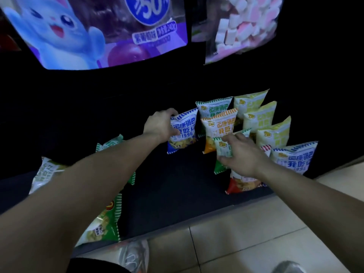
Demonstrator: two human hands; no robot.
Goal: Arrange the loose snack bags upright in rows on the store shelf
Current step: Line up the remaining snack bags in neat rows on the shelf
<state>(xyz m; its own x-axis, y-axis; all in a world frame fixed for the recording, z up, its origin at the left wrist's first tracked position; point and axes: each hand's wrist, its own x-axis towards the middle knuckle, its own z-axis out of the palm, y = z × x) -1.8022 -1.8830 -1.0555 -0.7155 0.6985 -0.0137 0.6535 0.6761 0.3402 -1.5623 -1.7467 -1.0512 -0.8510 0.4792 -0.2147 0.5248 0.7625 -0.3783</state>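
Pinching blue-striped snack bag (pixel 183 132) by its left edge with left hand (pixel 160 125), fingers wrapped round the seam, bag upright on dark shelf (pixel 173 182). Clamping green-striped bag (pixel 224 149) from the front with right hand (pixel 241 154), thumb under, fingers over the top. Standing close by: orange bag (pixel 218 127), yellow bags (pixel 260 117) rowed at right, loose green bags (pixel 106 219) lying at left. Probably light, puffy, crinkly, slippery film; best held at crimped top or side seams, not squeezed mid-body, contents brittle.
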